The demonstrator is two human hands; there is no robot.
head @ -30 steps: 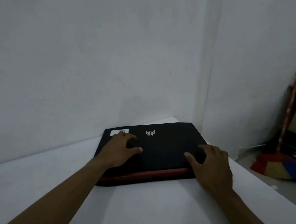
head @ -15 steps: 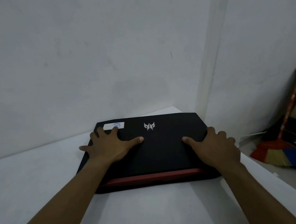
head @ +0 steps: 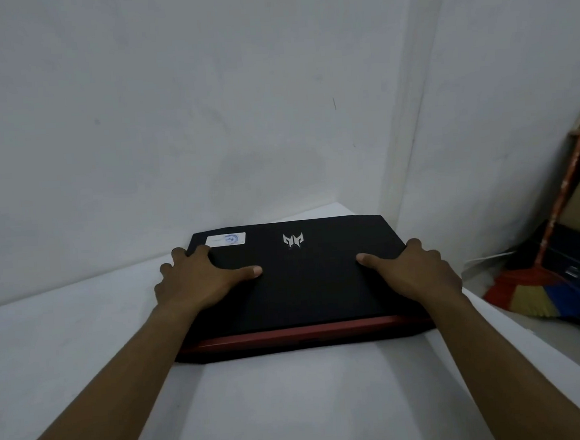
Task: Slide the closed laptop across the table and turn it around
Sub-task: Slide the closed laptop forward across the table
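Observation:
A closed black laptop [head: 307,287] lies flat on the white table [head: 85,354] near the far right corner. Its red hinge strip faces me, and a silver logo and a white sticker sit near its far edge. My left hand [head: 196,281] grips the laptop's left edge, thumb on the lid and fingers curled over the side. My right hand [head: 412,273] holds the right edge the same way, thumb pointing inward on the lid.
White walls [head: 206,122] rise right behind the table and meet in a corner close to the laptop's far right. The table's right edge drops off beside my right hand. A broom [head: 540,288] with red, yellow and blue bristles leans on the floor at right.
Both hands have slid outward from the top of the lid to the laptop's left and right edges. The laptop now sits squarer to me and closer.

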